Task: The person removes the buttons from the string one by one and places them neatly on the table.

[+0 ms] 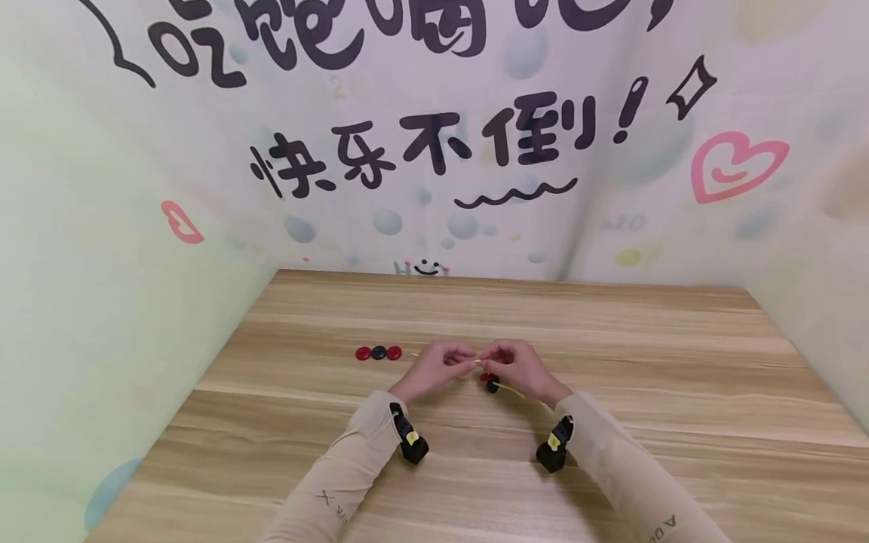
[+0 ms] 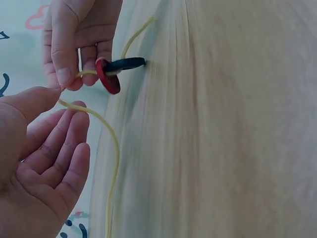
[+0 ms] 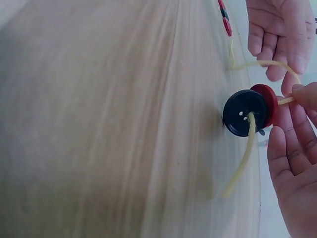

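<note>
My left hand (image 1: 440, 363) pinches a yellow cord (image 2: 117, 148) between thumb and finger, and a length of it trails down past that hand. Close beside it, my right hand (image 1: 519, 366) pinches the same cord near the fingertips of the left. A red button (image 2: 112, 83) and a black button (image 3: 239, 113) are threaded on the cord and hang just below the right hand. The cord's short tail sticks out through a hole of the black button, as the right wrist view shows. The black button's edge is at or close to the tabletop; I cannot tell whether it touches.
Left of the hands, a red button (image 1: 363, 353), a black button (image 1: 378, 352) and another red button (image 1: 394, 352) lie in a row on the wooden table (image 1: 611, 332). A printed cloth (image 1: 421, 211) hangs behind the table's far edge.
</note>
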Motion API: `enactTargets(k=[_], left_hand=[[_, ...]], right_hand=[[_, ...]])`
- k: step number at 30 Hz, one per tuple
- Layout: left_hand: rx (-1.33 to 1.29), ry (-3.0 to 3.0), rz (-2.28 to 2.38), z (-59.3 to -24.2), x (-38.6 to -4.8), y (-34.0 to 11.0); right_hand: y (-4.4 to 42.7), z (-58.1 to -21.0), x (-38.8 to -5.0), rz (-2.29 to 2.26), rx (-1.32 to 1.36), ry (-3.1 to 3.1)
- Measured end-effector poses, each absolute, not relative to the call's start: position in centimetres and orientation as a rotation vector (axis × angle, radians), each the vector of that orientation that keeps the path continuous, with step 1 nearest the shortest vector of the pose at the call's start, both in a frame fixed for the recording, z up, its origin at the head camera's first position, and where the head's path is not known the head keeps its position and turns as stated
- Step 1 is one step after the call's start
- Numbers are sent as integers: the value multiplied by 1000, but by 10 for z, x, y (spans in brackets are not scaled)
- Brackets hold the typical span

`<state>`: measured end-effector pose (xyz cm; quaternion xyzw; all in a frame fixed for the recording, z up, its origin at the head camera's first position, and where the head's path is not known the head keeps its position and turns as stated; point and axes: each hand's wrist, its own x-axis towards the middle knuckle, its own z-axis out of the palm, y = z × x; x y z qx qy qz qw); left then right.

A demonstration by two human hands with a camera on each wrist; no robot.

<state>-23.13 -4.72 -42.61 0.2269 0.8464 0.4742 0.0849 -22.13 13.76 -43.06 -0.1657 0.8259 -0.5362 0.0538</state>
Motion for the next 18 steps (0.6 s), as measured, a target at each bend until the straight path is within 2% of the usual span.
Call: enactTargets(k=[18], left_hand=[[644, 2572, 1427, -426, -224, -45]], right_hand=[[145, -439, -223, -1485, -566, 2589]])
